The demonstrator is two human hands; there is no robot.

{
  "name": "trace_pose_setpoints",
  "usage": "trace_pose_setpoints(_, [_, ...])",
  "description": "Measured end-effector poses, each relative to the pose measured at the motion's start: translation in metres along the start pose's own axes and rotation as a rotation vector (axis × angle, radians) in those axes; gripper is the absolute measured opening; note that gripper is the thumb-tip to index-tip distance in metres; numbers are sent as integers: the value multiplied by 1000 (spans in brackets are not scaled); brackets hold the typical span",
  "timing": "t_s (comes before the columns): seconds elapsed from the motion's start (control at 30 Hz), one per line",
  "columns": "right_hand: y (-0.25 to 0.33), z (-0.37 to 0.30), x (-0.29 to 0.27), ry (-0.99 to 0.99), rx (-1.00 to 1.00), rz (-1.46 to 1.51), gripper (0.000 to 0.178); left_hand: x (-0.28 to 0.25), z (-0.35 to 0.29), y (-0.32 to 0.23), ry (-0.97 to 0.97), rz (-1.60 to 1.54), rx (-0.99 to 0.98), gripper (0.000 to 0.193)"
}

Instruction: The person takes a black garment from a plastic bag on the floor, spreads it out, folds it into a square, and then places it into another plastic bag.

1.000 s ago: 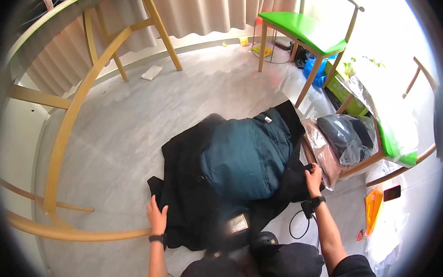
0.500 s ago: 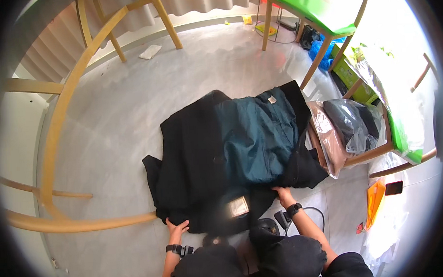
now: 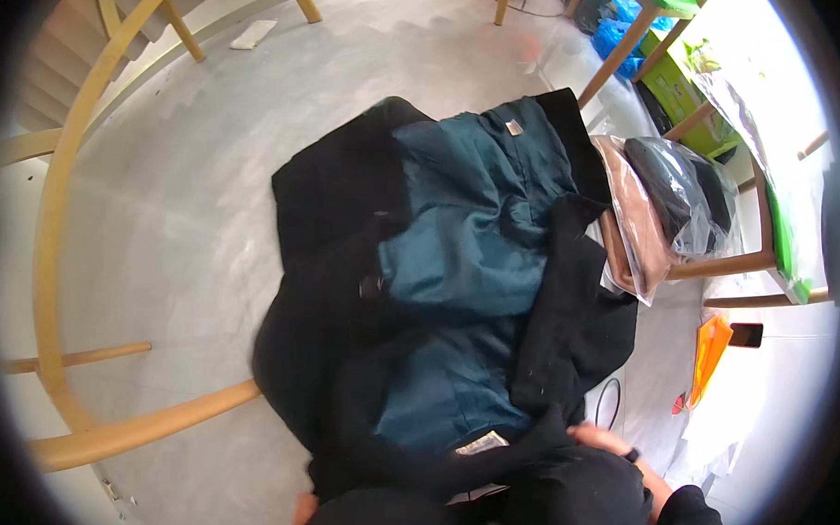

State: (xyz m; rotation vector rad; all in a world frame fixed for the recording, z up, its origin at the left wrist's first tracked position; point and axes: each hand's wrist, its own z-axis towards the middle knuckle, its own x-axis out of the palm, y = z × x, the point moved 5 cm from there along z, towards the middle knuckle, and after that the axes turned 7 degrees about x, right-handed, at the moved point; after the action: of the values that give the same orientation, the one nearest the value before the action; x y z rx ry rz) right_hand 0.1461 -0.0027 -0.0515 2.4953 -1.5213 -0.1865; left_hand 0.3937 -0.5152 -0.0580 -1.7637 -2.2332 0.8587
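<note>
A black coat (image 3: 317, 220) lies opened out on the floor, its shiny teal lining (image 3: 457, 261) facing up and wrinkled. A pale label (image 3: 483, 444) shows at the collar, close to my knees. My right hand (image 3: 600, 438) is closed on the coat's near right edge, beside my right knee. At the near left corner, my left hand (image 3: 305, 509) is against the black cloth. Its fingers are mostly hidden by the coat and my left knee. A second small tag (image 3: 514, 127) sits on the lining near the far hem.
Clothes in clear plastic bags (image 3: 677, 198) are stacked right of the coat, beside a green-seated chair (image 3: 780, 231). A wooden chair frame (image 3: 49, 248) curves along the left, its lower bar reaching the coat. An orange folder (image 3: 710, 354) and a phone (image 3: 746, 334) lie at right.
Both hands have drawn the coat's near edge toward my knees, uncovering more teal lining near the collar. The view has tilted lower. My left hand has become mostly covered.
</note>
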Motion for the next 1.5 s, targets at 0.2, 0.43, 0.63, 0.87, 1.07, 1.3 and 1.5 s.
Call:
trace_pose_setpoints(0.2, [-1, 41, -37, -115, 305, -703, 34, 41, 83, 15, 304, 518, 7, 28])
trace_pose_setpoints(0.43, [292, 60, -115, -920, -782, -350, 63, 46, 209, -247, -112, 736, 831, 47])
trace_pose_setpoints(0.63, [328, 209, -98, -824, -281, 216, 88, 130, 321, -296, -364, 1063, 792, 65])
trace_pose_setpoints(0.87, [393, 32, -42, -1148, -1447, 138, 53, 52, 201, -363, -838, -33, 1135, 32])
trace_pose_setpoints(1.07, [354, 76, 142, -445, -1444, -1176, 49, 188, 143, -343, -374, 655, 1493, 27])
trace_pose_setpoints(1.3, [234, 157, 139, -212, -1115, -1469, 57, 242, 180, -214, 260, 973, 1204, 20])
trace_pose_setpoints(1.5, [331, 138, 110, -505, -1264, -617, 45, 244, 106, -170, 749, 837, 1086, 25])
